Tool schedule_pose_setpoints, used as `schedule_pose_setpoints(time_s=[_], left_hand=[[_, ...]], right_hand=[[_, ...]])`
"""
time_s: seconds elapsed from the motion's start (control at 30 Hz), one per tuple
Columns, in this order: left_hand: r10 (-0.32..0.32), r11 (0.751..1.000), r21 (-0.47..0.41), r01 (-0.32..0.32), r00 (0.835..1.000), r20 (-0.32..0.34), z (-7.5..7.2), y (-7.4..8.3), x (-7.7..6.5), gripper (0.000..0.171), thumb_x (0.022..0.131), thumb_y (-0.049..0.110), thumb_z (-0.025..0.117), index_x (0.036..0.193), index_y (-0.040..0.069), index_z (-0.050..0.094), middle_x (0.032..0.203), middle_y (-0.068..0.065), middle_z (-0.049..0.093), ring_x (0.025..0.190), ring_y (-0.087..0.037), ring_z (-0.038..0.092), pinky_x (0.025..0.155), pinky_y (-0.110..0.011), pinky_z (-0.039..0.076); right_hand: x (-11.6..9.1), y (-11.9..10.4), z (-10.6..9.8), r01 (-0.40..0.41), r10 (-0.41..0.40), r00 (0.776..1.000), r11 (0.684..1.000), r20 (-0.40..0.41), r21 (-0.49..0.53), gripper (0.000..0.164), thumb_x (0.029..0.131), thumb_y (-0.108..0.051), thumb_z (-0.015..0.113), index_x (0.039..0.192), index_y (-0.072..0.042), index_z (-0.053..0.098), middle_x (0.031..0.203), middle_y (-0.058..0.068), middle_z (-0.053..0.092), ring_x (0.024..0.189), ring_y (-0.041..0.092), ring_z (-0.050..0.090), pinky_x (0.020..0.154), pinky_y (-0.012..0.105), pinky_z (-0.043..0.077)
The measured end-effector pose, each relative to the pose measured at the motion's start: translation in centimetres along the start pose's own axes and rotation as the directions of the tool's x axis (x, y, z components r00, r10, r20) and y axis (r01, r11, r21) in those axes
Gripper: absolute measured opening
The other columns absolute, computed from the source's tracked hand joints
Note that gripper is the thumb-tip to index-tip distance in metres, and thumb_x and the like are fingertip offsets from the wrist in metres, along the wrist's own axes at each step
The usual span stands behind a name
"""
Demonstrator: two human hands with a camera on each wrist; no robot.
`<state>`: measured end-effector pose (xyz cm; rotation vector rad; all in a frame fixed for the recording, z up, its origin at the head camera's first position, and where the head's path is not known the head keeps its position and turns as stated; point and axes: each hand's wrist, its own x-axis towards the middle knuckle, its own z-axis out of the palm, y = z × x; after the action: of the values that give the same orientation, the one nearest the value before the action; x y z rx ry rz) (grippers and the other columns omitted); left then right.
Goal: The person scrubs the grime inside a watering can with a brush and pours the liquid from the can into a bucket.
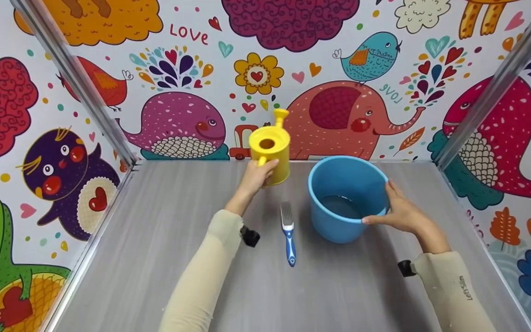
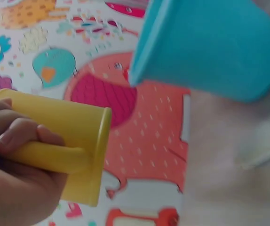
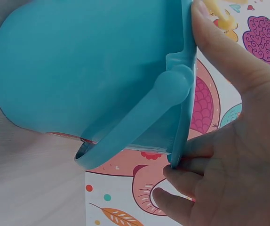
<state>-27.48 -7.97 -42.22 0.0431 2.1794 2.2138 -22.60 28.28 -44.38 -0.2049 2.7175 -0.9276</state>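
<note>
My left hand [image 1: 257, 176] grips the handle of a yellow watering can [image 1: 278, 163], held up above the table with its spout towards the back wall. In the left wrist view the fingers wrap round the can's handle [image 2: 50, 157]. A blue bucket [image 1: 337, 229] stands upright to the right of the can, the two apart. Something shiny, like shallow water, shows at its bottom. My right hand [image 1: 403, 213] holds the bucket's right rim, thumb and fingers spread along it. In the right wrist view the bucket's handle [image 3: 125, 127] hangs down its side.
Between the arms, a flat brush [image 1: 289, 237] with a blue-and-white handle lies on the grey table [image 1: 155, 258]. Printed cartoon walls [image 1: 182, 124] enclose the back and sides, with metal posts [image 1: 81, 87] at the corners.
</note>
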Motion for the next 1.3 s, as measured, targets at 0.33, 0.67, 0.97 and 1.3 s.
schedule_pose_setpoints(time_s=[0.33, 0.67, 0.97, 1.3], left_hand=[[-0.061, 0.996, 0.049, 0.072, 0.977, -0.204, -5.4, -5.9, -0.7, 0.047, 0.096, 0.02, 0.063, 0.054, 0.017, 0.043, 0.047, 0.01, 0.037, 0.045, -0.005, 0.034, 0.048, -0.02, 0.029], [-0.048, 0.996, 0.059, 0.069, 0.952, -0.302, -8.5, -12.5, -2.4, 0.046, 0.096, 0.013, 0.062, 0.055, 0.018, 0.042, 0.046, 0.014, 0.036, 0.045, -0.002, 0.032, 0.048, -0.018, 0.028], [-0.083, 0.994, 0.043, 0.104, 0.932, -0.353, -8.8, -16.2, -4.5, 0.047, 0.096, 0.014, 0.062, 0.054, 0.018, 0.041, 0.045, 0.014, 0.036, 0.044, -0.002, 0.032, 0.048, -0.018, 0.029], [-0.083, 0.991, 0.058, 0.122, 0.888, -0.452, -7.6, -17.3, -5.3, 0.016, 0.098, 0.016, 0.06, 0.1, 0.001, 0.057, 0.072, 0.006, 0.047, 0.077, -0.009, 0.048, 0.076, -0.021, 0.04]], right_hand=[[0.0, -0.2, 0.0, -0.007, 0.007, 1.0, 1.0, -0.002, 0.016, 0.135, 0.072, -0.061, 0.079, 0.158, -0.006, -0.009, 0.164, 0.027, -0.006, 0.144, 0.061, 0.01, 0.1, 0.073, 0.036], [0.0, -0.3, -0.2, 0.009, -0.008, 1.0, 1.0, -0.009, 0.007, 0.133, 0.073, -0.059, 0.079, 0.158, -0.003, -0.007, 0.164, 0.028, -0.004, 0.143, 0.061, 0.011, 0.1, 0.072, 0.036], [0.1, -0.2, 0.1, 0.008, -0.008, 1.0, 1.0, -0.003, 0.011, 0.134, 0.072, -0.062, 0.078, 0.158, -0.005, -0.007, 0.164, 0.027, -0.004, 0.143, 0.061, 0.012, 0.099, 0.072, 0.037], [0.1, 0.0, 0.0, 0.014, -0.014, 1.0, 1.0, -0.004, 0.009, 0.134, 0.073, -0.06, 0.079, 0.158, -0.003, -0.008, 0.164, 0.028, -0.004, 0.143, 0.061, 0.012, 0.099, 0.071, 0.038]])
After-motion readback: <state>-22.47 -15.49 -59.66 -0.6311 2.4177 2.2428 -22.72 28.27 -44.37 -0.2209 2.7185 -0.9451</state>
